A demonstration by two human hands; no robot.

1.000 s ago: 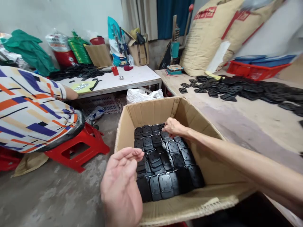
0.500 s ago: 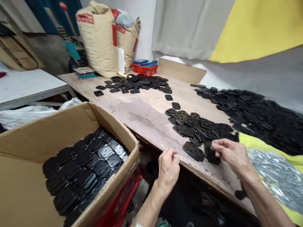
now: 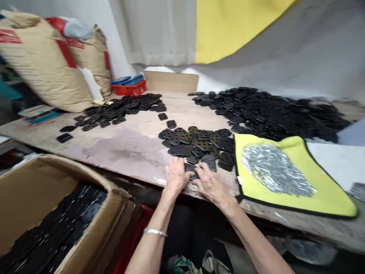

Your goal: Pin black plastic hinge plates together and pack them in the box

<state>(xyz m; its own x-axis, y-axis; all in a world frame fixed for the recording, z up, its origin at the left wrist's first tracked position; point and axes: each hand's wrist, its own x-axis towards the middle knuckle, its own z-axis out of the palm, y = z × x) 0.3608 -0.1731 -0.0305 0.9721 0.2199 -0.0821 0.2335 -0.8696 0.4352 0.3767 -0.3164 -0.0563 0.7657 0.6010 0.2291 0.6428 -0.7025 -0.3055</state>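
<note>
Both hands are at the table's front edge, at the near side of a pile of black perforated plates [image 3: 203, 140]. My left hand [image 3: 176, 175] has its fingers on the table, its thumb touching a black plate [image 3: 191, 170] that lies between the hands. From the other side my right hand [image 3: 210, 182] bends its fingers onto the same plate. Whether either hand grips it is hard to tell. Another dark plate [image 3: 208, 161] sits just beyond my right fingertips. A bracelet circles my left wrist.
A cardboard box [image 3: 114, 213] of black plates stands at the lower left. On the right, a yellow cloth [image 3: 322, 190] bears silvery pieces [image 3: 278, 171]. Larger black heaps [image 3: 265, 110] lie behind. A red basket [image 3: 129, 89] and paper sacks [image 3: 42, 64] stand at the back left.
The view has swung to the right. My hands have come together over a plate at the table edge; my left hand has moved from beside the edge onto the table.
</note>
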